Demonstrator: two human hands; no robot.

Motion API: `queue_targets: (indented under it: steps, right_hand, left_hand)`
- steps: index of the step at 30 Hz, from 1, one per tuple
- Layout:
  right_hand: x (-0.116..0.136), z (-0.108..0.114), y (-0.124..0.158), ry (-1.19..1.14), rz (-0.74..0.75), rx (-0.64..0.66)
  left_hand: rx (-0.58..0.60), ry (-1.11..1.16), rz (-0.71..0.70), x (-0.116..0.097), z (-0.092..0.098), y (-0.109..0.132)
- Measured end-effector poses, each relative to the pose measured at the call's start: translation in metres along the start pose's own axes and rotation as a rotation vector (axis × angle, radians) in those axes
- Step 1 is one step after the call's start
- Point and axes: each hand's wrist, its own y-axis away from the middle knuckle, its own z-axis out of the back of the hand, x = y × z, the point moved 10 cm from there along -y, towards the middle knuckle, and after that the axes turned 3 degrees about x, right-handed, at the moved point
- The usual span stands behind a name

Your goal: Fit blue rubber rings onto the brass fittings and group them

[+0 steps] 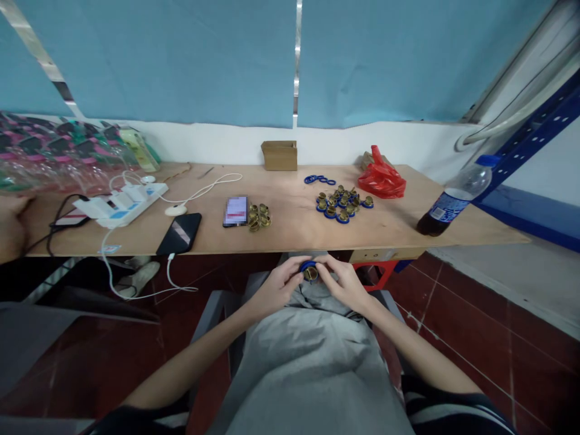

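Observation:
Between my two hands, above my lap, is a brass-coloured round fitting with a blue ring (310, 272) around its rim. My left hand (281, 281) pinches it from the left, and my right hand (342, 281) grips its right side with thumb and fingers. On the table beyond lies a pile of brass fittings with blue rings (343, 202). Several loose blue rings (319, 179) lie behind that pile. A smaller group of brass fittings without visible blue rings (260, 217) sits beside a lit phone (235, 211).
A cola bottle (455, 196) and a red plastic bag (382, 178) stand on the right of the wooden table (290, 238). Leftward are a dark phone (180, 234) on a cable, a white power strip (129, 205), several clear bottles (63, 160) and another person's hand (12, 226). A cardboard box (280, 156) stands behind.

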Motion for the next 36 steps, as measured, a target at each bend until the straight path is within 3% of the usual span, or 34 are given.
queue_targets:
  steps: [3, 7, 11, 16, 22, 36]
  right_hand:
    - [-0.010, 0.004, -0.005, -0.036, -0.051, 0.003]
    - [-0.021, 0.009, -0.013, -0.075, -0.089, -0.011]
    - [-0.034, 0.008, -0.022, -0.180, -0.123, -0.001]
    - [-0.044, -0.005, -0.029, -0.382, -0.141, 0.121]
    - [-0.041, -0.014, -0.026, -0.528, -0.141, 0.156]
    - [-0.013, -0.007, -0.004, -0.342, -0.008, 0.148]
  left_hand:
    - [0.074, -0.067, 0.032, -0.002, -0.005, -0.004]
    - [0.145, 0.024, 0.135, 0.012, -0.009, -0.009]
    - [0.103, 0.106, 0.151, 0.025, -0.001, -0.021]
    - [0.004, 0.161, 0.170, 0.033, 0.012, -0.035]
    - [-0.009, 0.194, 0.184, 0.031, 0.012, -0.034]
    - [0.015, 0.150, 0.099, 0.012, -0.004, -0.011]
